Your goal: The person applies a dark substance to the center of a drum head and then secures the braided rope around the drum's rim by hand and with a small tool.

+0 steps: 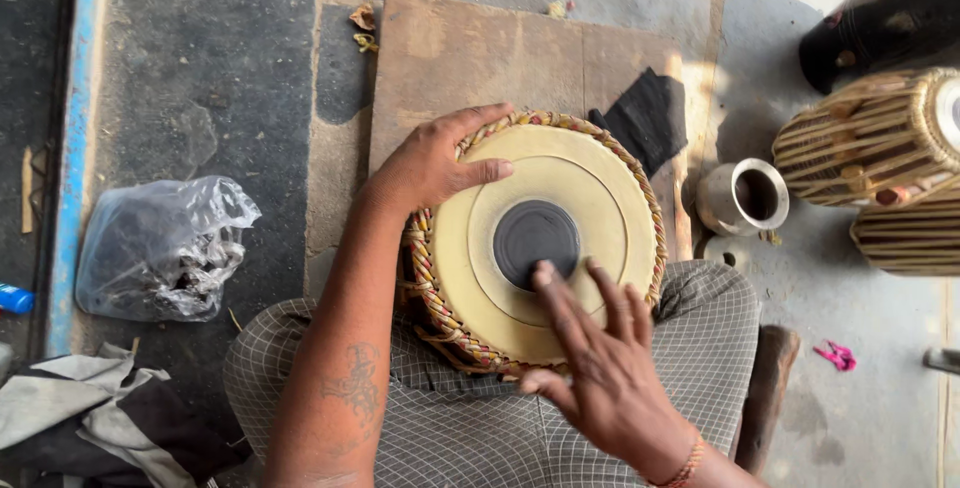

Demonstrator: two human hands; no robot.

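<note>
Nearest, the person's lap in checked cloth [470, 428] carries a drum [535, 238], its pale skin facing up with a black spot [536, 238] at the centre and a braided rim all round. The right hand [600, 368] lies on the near part of the skin, fingers [555, 293] spread, the fingertips at the near edge of the black spot; it looks blurred. The left hand [435, 163] rests on the drum's far left rim, fingers loosely together and curved over the braid, thumb laid flat on the skin.

Beyond the drum a brown board [480, 58] lies on the floor, its far half bare, with a black cloth [650, 113] near its right edge. Just right of the drum stands a metal cup [742, 196]; farther right, 2 strapped drums [880, 138] and a dark one [880, 13] crowd that side. To the left, bare floor separates the lap from a plastic bag [160, 248] and a blue strip [75, 138].
</note>
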